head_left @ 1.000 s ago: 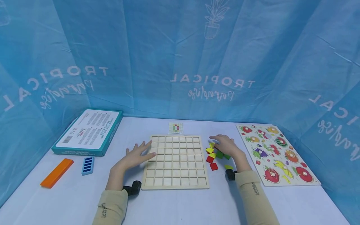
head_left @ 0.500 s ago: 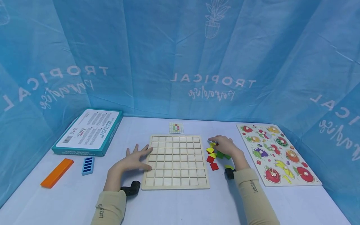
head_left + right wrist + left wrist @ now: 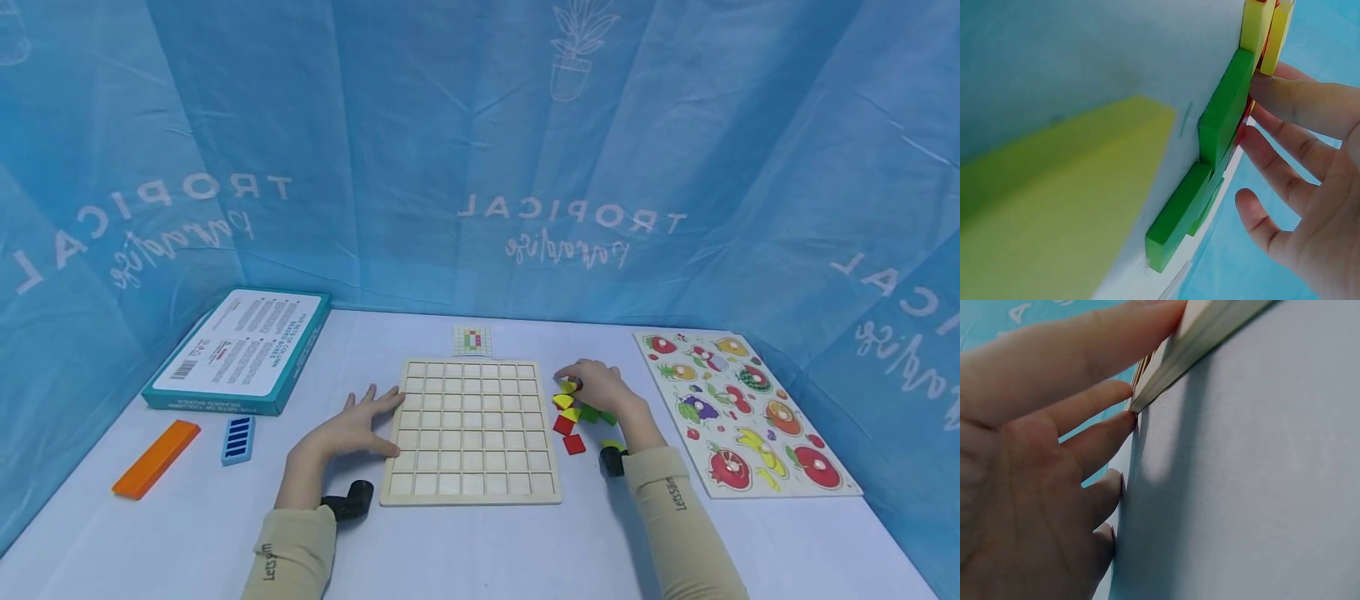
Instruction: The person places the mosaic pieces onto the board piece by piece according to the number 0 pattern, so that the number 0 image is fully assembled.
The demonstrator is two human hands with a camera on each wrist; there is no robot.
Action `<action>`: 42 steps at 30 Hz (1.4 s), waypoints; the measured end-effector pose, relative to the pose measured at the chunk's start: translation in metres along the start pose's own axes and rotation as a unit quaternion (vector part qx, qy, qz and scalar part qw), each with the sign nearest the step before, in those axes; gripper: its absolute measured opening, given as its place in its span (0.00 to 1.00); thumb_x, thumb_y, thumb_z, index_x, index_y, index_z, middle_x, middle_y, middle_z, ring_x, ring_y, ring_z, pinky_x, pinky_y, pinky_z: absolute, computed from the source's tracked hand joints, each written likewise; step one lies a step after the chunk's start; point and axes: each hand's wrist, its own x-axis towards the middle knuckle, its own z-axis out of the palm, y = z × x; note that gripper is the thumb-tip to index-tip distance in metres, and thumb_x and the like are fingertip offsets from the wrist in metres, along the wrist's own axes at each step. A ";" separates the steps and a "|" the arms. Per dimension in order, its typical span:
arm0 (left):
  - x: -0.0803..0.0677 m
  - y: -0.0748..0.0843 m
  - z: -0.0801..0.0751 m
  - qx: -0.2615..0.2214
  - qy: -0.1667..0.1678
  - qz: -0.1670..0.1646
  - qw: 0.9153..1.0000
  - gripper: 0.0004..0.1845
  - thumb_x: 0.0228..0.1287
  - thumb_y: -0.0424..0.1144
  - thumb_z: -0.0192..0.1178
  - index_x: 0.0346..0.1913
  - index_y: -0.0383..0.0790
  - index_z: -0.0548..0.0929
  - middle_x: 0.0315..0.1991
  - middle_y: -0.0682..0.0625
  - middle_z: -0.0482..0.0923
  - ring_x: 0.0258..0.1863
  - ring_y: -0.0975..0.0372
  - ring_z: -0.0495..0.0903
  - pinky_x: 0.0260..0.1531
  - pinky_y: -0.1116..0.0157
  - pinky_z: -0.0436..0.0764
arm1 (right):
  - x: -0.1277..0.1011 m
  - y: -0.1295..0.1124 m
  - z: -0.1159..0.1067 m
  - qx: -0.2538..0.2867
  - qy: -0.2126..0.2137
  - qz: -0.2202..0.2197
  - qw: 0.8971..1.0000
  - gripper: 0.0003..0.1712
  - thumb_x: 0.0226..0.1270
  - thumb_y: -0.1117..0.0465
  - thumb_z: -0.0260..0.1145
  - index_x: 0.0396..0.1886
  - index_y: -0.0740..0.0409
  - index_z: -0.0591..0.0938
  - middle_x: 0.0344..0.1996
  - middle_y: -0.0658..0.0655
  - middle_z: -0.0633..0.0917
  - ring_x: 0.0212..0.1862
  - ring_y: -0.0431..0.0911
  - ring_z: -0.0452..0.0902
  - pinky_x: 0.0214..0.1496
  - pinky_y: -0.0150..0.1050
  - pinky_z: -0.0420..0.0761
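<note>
A wooden grid board (image 3: 472, 433) with rows of square cells lies in the middle of the table. My left hand (image 3: 351, 429) spreads its fingers at the board's left edge; in the left wrist view the thumb and fingertips touch the board's side (image 3: 1175, 372). My right hand (image 3: 600, 390) reaches over a small pile of coloured tiles to the right of the board. Yellow tiles (image 3: 562, 402), red tiles (image 3: 574, 444) and green tiles (image 3: 1229, 103) lie there. The thumb (image 3: 1297, 103) is close against the tiles; I cannot tell whether it pinches one.
A small pattern card (image 3: 472, 341) lies behind the board. At left are a teal-edged box (image 3: 232, 346), an orange bar (image 3: 156, 460) and a blue slotted piece (image 3: 238, 440). A fruit puzzle board (image 3: 742, 417) lies at right, before a blue curtain (image 3: 420, 167).
My left hand has drawn slightly left, from over the board's cells to its left edge. My right hand has dipped its fingers a little among the tiles.
</note>
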 end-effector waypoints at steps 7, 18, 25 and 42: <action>-0.002 -0.003 -0.002 -0.034 -0.021 0.002 0.999 0.55 0.37 0.45 0.72 0.70 0.37 0.56 0.72 0.40 0.43 0.70 0.41 0.28 0.66 0.43 0.26 | 0.001 -0.001 0.001 0.008 -0.004 0.013 1.000 0.20 0.55 0.65 0.69 0.49 0.49 0.83 0.35 0.53 0.80 0.40 0.48 0.71 0.47 0.50 0.69; 0.000 -0.008 -0.002 -0.046 -0.021 -0.004 0.999 0.56 0.36 0.47 0.73 0.71 0.39 0.55 0.73 0.41 0.42 0.70 0.43 0.27 0.66 0.43 0.26 | 0.005 -0.001 -0.002 0.013 -0.003 0.024 1.000 0.12 0.55 0.63 0.69 0.41 0.52 0.83 0.33 0.52 0.81 0.39 0.48 0.72 0.49 0.54 0.69; 0.000 -0.008 0.000 -0.055 -0.017 0.000 0.998 0.56 0.35 0.46 0.74 0.70 0.38 0.56 0.73 0.41 0.43 0.70 0.43 0.27 0.66 0.43 0.25 | 0.005 0.001 -0.003 0.023 0.000 0.015 1.000 0.09 0.54 0.64 0.69 0.34 0.54 0.78 0.29 0.51 0.80 0.35 0.47 0.72 0.47 0.52 0.67; -0.002 -0.009 -0.001 -0.065 -0.018 0.021 0.997 0.58 0.32 0.53 0.73 0.70 0.39 0.57 0.73 0.41 0.43 0.70 0.44 0.26 0.65 0.45 0.22 | 0.002 -0.010 -0.006 0.135 0.029 0.011 0.990 0.16 0.64 0.64 0.60 0.52 0.58 0.80 0.44 0.60 0.80 0.42 0.50 0.72 0.43 0.41 0.79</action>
